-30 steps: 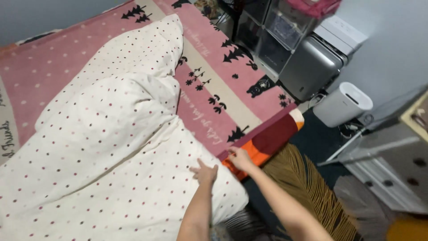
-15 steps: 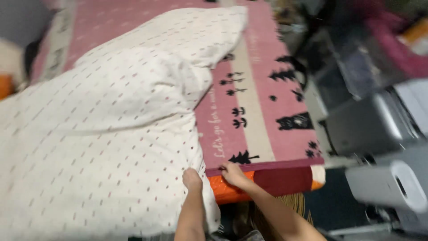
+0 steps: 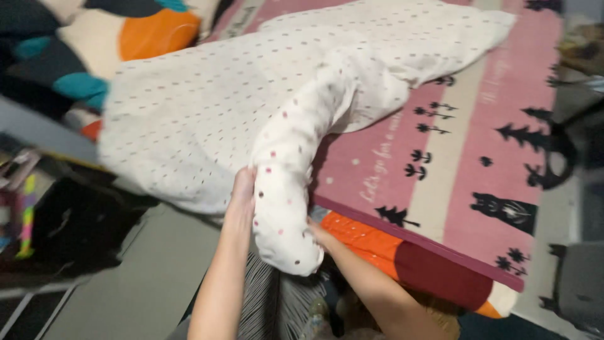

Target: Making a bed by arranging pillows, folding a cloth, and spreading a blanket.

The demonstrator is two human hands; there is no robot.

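Both my hands bunch the dotted duvet at the bed's near edge.

My left hand grips a gathered corner of the white duvet, lifting it off the pink blanket; my right hand is mostly hidden beneath the hanging fold, so I cannot tell its grip, beside the orange mattress side.

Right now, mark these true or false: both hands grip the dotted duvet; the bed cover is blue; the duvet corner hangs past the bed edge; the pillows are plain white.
1. Both hands grip the duvet: true; the left hand and right hand clasp its corner.
2. The bed cover is blue: false; it is pink with black trees.
3. The duvet corner hangs past the bed edge: true.
4. The pillows are plain white: false; they show orange, teal and dark patches.
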